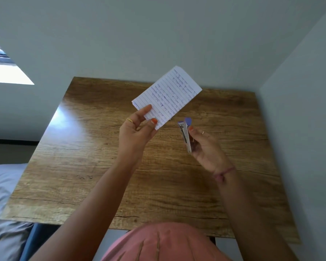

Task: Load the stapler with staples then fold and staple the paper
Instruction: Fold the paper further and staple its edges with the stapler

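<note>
A folded sheet of lined paper [168, 95] with blue handwriting is held up above the wooden table [101, 166]. My left hand [137, 129] pinches its lower left corner between thumb and fingers. A small stapler [185, 136], silver with a blue end, stands nearly upright in my right hand [205, 147], just right of the paper's lower edge. The stapler and the paper are apart, with a small gap between them.
The table stands in a corner, with a grey wall [158, 34] behind it and another wall [299, 110] to its right. A grey bed sheet [2, 194] lies left of the table. A bright window [5, 72] is at the upper left.
</note>
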`<state>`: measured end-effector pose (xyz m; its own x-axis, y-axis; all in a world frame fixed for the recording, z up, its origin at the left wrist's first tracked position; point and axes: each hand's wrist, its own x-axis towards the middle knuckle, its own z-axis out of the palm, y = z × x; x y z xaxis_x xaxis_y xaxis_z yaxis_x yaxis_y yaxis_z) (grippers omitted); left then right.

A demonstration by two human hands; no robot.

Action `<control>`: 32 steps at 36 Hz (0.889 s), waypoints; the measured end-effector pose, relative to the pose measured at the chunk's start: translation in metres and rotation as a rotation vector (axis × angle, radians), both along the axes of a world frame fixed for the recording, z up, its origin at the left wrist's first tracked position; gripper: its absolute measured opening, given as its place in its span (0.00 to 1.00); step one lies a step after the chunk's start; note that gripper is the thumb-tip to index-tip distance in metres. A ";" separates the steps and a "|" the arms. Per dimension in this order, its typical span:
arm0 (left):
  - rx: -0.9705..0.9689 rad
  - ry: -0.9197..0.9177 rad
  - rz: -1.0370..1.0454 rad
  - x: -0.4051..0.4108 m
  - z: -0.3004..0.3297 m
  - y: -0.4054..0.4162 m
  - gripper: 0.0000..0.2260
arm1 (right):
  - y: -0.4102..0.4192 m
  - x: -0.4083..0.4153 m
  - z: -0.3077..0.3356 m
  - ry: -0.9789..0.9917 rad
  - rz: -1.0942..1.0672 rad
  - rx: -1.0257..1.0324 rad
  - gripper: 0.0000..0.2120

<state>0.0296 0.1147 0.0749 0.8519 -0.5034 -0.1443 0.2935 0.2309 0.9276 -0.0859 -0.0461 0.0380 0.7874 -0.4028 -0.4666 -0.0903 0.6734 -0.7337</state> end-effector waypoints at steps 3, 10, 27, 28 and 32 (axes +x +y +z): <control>-0.015 0.003 -0.021 -0.002 0.005 -0.002 0.15 | 0.012 -0.005 0.011 -0.125 0.066 0.162 0.18; -0.012 -0.046 -0.055 -0.007 0.017 -0.004 0.16 | 0.027 0.000 0.026 -0.221 0.106 0.217 0.21; 0.137 -0.235 -0.132 -0.006 0.020 0.007 0.18 | 0.035 0.011 0.043 -0.139 0.172 -0.117 0.13; 0.144 -0.238 -0.136 -0.005 0.020 0.008 0.18 | 0.034 0.011 0.044 -0.145 0.195 -0.122 0.14; 0.169 -0.259 -0.144 -0.004 0.020 0.008 0.18 | 0.030 0.012 0.047 -0.133 0.232 -0.113 0.17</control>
<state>0.0259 0.1223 0.0952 0.7931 -0.6086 -0.0235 0.0612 0.0412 0.9973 -0.0735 -0.0156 0.0850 0.9158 -0.2480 -0.3160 -0.1309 0.5595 -0.8184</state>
